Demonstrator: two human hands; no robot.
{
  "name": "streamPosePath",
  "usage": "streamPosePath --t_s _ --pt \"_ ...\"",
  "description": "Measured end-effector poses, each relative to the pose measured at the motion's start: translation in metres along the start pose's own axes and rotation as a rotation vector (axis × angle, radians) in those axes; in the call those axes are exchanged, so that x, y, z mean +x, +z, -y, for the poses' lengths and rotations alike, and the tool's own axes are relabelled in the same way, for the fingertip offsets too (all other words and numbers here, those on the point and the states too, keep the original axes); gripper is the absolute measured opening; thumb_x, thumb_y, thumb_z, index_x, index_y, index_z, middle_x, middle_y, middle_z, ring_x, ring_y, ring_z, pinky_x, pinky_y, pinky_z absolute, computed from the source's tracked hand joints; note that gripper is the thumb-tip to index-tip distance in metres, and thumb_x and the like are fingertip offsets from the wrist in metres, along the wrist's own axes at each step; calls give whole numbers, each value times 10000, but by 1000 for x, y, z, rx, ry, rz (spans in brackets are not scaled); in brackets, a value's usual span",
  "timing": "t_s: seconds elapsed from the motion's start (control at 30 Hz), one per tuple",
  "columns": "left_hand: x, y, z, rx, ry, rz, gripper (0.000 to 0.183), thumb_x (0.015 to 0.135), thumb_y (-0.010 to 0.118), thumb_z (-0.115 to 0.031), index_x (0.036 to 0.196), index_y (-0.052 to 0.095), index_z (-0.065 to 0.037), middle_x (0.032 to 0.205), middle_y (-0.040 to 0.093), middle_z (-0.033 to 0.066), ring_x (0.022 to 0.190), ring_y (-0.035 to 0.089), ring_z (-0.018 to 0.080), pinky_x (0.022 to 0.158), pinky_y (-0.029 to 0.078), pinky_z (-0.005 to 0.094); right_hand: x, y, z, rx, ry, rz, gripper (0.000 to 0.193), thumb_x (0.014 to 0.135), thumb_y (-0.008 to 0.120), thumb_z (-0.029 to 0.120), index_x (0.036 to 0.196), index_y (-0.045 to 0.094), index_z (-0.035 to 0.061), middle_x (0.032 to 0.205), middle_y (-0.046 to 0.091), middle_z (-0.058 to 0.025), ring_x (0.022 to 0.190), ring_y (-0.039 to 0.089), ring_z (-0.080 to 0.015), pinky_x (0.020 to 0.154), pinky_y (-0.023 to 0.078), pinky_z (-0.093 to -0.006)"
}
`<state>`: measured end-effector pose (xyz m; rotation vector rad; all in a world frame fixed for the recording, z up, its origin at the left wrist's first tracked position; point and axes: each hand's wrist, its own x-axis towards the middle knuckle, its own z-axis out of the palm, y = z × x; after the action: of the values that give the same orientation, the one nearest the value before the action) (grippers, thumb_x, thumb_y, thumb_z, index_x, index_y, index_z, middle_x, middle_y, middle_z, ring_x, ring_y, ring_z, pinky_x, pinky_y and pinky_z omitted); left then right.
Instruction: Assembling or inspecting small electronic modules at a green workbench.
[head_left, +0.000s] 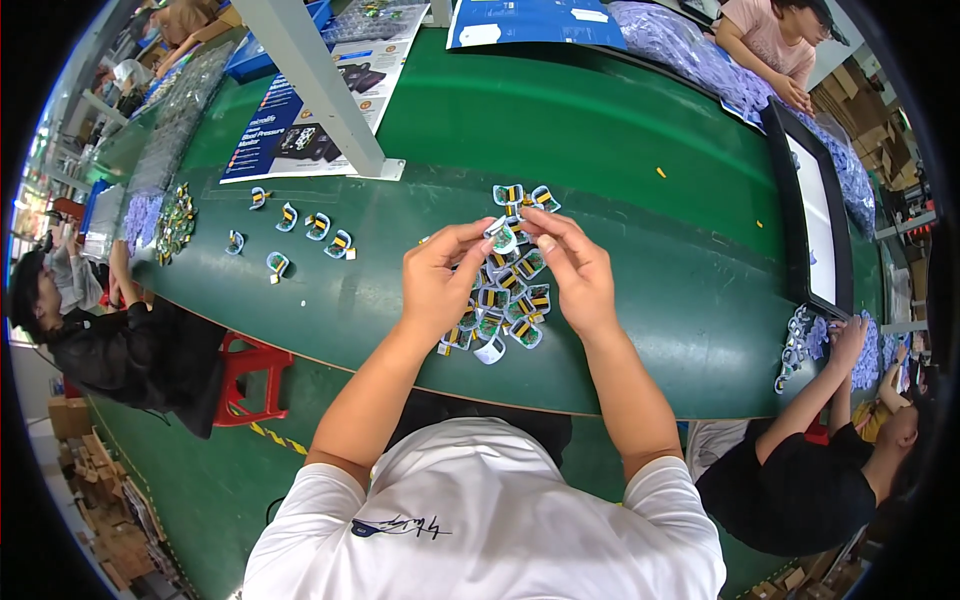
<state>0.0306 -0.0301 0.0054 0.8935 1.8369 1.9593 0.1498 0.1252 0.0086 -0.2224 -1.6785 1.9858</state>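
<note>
Between the fingertips of both hands is a small pale plastic shell with a green circuit board [504,240] in it. My left hand [437,275] pinches its left side with thumb and fingers. On the other side my right hand [583,272] has its thumb and forefinger drawn together at the shell's upper right edge; what exactly they grip there is too small to make out. Beneath and between the hands lies a pile of similar shells with circuit boards [490,299], showing black and yellow parts. A few more of these shells [540,198] lie just beyond my fingers.
Several separate shells with boards [318,227] are spread to the left, near a heap of boards [177,225]. A grey metal post [335,95] rises from the green table [640,300]. At right stands a black-framed tray [835,220]. Co-workers sit at both sides and across.
</note>
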Motion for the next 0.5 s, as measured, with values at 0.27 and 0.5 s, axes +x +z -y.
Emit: streamPosePath --t_s 0.27,0.5 --pt "-1 7 -12 -181 -142 198 370 968 700 41 1334 653 17 1118 772 128 1007 754 162 898 610 311 6 -15 14 -464 -132 164 200 900 767 15 1094 722 -3 1187 741 -150 1119 707 -250 997 536 -378" --pt "19 -35 -6 638 224 -57 175 904 761 -110 1064 783 -45 1027 764 133 943 712 339 836 567 406 11 -123 33 -1434 -192 -368 165 852 798 108 960 699 32 1245 725 -154 1136 656 -382 999 506 -469"
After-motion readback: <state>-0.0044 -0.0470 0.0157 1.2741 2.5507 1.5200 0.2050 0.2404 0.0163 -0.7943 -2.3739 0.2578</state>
